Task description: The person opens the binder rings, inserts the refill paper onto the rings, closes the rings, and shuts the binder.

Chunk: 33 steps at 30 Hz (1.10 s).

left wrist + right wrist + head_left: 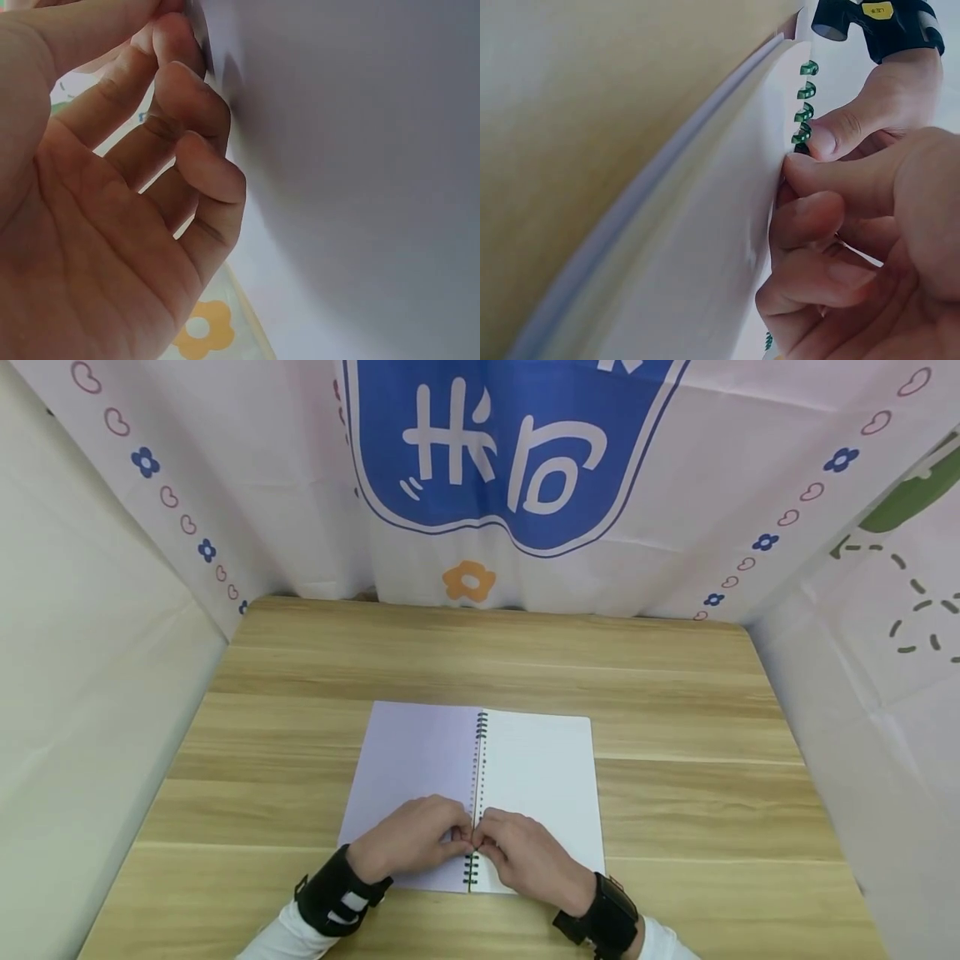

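Observation:
An open spiral notebook (540, 768) lies on the table, lilac cover (420, 743) on the left, white pages on the right. Short dark green coils (482, 724) show at the top and bottom of its spine, with a row of bare holes between. Both hands meet at the lower spine. My left hand (416, 835) pinches the binding with thumb and forefinger, its other fingers bent over the cover. Opposite it, the right hand (525, 852) pinches the same spot. In the right wrist view, both thumbs touch the lower green coil (804, 112); what lies between the fingertips is hidden.
The wooden table (675, 810) extends around the notebook. White cloth with a blue emblem (517, 452) hangs at the back, with pale cloth walls at both sides. Black straps (341, 893) with cameras sit on both wrists.

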Motion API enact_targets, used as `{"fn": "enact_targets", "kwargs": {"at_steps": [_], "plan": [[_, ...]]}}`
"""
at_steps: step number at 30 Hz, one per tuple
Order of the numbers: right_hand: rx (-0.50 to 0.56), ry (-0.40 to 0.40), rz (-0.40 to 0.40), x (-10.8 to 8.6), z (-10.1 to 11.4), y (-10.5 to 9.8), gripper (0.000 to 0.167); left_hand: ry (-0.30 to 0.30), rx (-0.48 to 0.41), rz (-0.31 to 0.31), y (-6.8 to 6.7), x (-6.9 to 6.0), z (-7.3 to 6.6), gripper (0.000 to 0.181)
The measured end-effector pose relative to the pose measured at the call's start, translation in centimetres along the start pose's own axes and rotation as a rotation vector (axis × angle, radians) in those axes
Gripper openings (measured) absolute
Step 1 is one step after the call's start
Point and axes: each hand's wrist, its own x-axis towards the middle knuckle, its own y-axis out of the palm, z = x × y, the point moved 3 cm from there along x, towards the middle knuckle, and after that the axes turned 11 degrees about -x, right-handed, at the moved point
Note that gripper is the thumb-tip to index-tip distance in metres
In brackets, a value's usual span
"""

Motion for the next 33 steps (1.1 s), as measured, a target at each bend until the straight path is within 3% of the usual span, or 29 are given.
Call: {"fn": "enact_targets", "kwargs": {"at_steps": [6,12,19,33], "plan": [[0.002,0.019,0.004,0.1,0.0,0.0,0.013,-0.01,0.002,-0.031,0.0,-0.2,0.0,0.02],[-0.013,0.065,-0.001,-0.8,0.1,0.0,0.009,-0.017,-0.018,-0.04,0.3,-1.2,-0.2,0.023],[-0.01,0.011,0.067,-2.1,0.5,0.4,0.007,-0.008,-0.035,-0.002,1.0,-2.1,-0.4,0.025],[-0.019,-0.003,0.057,-2.1,0.8,0.7,0.007,0.012,-0.035,0.002,1.3,-2.0,-0.4,0.026]]}}
